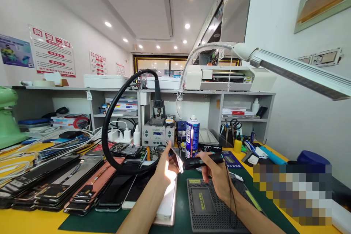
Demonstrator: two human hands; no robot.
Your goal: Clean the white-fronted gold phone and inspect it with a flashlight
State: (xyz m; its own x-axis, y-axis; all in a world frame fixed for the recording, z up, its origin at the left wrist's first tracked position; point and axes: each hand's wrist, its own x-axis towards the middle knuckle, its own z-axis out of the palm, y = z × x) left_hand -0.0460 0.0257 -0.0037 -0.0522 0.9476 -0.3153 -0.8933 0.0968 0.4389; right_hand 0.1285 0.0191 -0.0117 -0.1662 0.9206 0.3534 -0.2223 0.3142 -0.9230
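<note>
My left hand (167, 164) grips a phone (178, 160), tilted up and seen nearly edge-on. In my right hand (215, 172) is a black flashlight (192, 163), its head aimed left at the phone. Bright light falls on the phone's edge and on my left palm. A thin dark cord hangs from the flashlight's rear past my right wrist. Beneath my right hand lies a dark perforated work pad (219, 212). A white device (167, 208) with a pinkish edge lies under my left forearm, partly hidden by it.
Stacked phone screens (74, 175) cover the left side. A hot air station (157, 134) stands behind, its thick black hose (105, 124) looping near my left arm. A blue spray can (192, 137) rises just beyond the flashlight. A lamp (301, 69) reaches overhead. Tools and a yellow bottle (237, 144) sit right.
</note>
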